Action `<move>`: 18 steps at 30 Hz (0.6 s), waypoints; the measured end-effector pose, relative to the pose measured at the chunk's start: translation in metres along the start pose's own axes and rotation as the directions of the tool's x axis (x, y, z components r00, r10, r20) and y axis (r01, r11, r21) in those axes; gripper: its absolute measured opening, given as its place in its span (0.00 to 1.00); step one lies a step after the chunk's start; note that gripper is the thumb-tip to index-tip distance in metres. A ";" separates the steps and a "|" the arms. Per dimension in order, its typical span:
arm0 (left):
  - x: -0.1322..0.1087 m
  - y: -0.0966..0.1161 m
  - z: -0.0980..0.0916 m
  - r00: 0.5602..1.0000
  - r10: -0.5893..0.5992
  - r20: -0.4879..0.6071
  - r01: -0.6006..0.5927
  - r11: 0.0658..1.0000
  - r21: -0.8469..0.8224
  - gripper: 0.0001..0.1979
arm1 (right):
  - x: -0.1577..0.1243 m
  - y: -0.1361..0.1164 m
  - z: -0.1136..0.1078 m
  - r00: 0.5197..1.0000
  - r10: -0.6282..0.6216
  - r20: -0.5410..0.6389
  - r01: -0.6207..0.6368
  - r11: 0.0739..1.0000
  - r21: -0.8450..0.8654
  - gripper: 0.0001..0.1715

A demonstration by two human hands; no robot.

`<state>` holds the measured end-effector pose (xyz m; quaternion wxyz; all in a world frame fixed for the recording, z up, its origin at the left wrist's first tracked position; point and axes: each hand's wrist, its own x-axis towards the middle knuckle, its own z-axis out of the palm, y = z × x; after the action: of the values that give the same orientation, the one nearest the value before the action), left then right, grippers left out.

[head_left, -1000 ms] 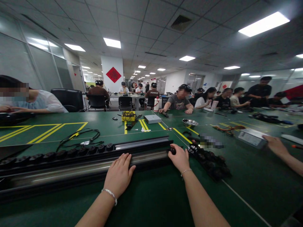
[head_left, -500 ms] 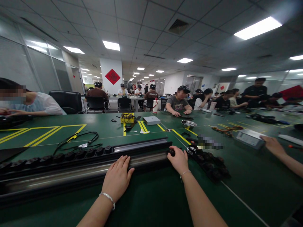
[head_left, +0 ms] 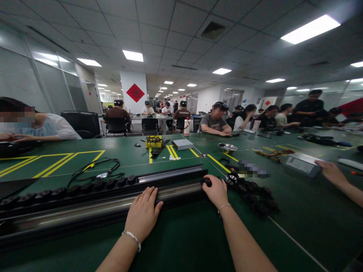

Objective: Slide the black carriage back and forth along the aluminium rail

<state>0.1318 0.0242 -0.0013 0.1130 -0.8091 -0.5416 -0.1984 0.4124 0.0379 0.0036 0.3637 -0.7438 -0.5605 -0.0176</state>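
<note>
On the near surface (head_left: 181, 241), the left hand (head_left: 143, 211) remains spread flat on the long channel (head_left: 85, 213); the right hand (head_left: 216, 191) still pinches, apparently, a dark knob (head_left: 208, 182); position unchanged.

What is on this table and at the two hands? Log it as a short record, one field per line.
Left hand: palm down on the near trough
Right hand: on a small dark piece at the trough's right end
Beyond trough: far rail, row of black pieces to its left
Right of right hand: cluster of black pieces
Other person's hand: at a grey box
Farther back: yellow box, metal dish
Surface: green table
</note>
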 end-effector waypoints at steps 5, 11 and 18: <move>0.000 0.000 0.000 1.000 0.007 -0.009 -0.007 1.000 -0.003 0.24 | 0.000 0.000 0.001 1.000 0.008 -0.014 -0.008 0.999 -0.040 0.18; 0.000 -0.001 0.001 1.000 0.005 -0.016 -0.005 1.000 -0.007 0.24 | 0.000 -0.001 -0.001 1.000 0.027 -0.004 -0.027 0.997 -0.068 0.17; 0.001 0.000 0.000 1.000 -0.003 -0.004 0.003 1.000 -0.017 0.24 | 0.002 0.003 -0.001 0.999 0.031 0.011 -0.030 0.998 -0.058 0.18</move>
<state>0.1321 0.0251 -0.0011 0.1067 -0.8089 -0.5407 -0.2046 0.4156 0.0389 0.0034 0.3389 -0.7627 -0.5504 -0.0237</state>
